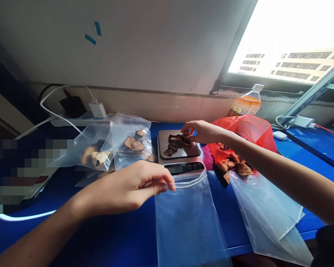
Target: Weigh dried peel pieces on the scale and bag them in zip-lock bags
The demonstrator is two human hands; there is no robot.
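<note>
My right hand (202, 130) is closed in a pinch on a dark, curled dried piece (187, 134) at the far side of the scale plate. Other dried pieces (171, 148) lie on the shiny plate of the kitchen scale (161, 160), whose small display is lit. My left hand (139, 185) is in front of the scale, thumb and index finger closed at the mouth of a clear zip bag (187, 222). This bag hangs flat toward me with nothing visible inside. The fingers partly hide its upper left corner.
Filled zip bags (133, 142) lie left of the scale. At right, a red plastic bag (260, 133) spills brown dried pieces (231, 165) beside flat clear bags (269, 207). Behind are a drink bottle (247, 102), a power strip (80, 120) with a white charger (97, 110), and cables.
</note>
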